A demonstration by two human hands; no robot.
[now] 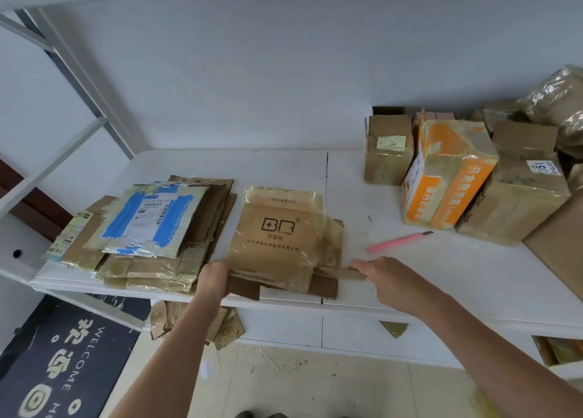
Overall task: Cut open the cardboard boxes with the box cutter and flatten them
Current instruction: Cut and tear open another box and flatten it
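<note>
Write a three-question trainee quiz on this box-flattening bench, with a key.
1. True or false: the pink box cutter is held in the right hand.
2. Which side of the flattened BR box holds the stack of flattened boxes: the person's left or right?
3. Multiple choice: the orange box is A) flattened, B) standing uncut, C) on the floor.

Key
1. False: it lies on the table; both the right and the left hand grip the BR box's near edge.
2. Left.
3. B.
</note>
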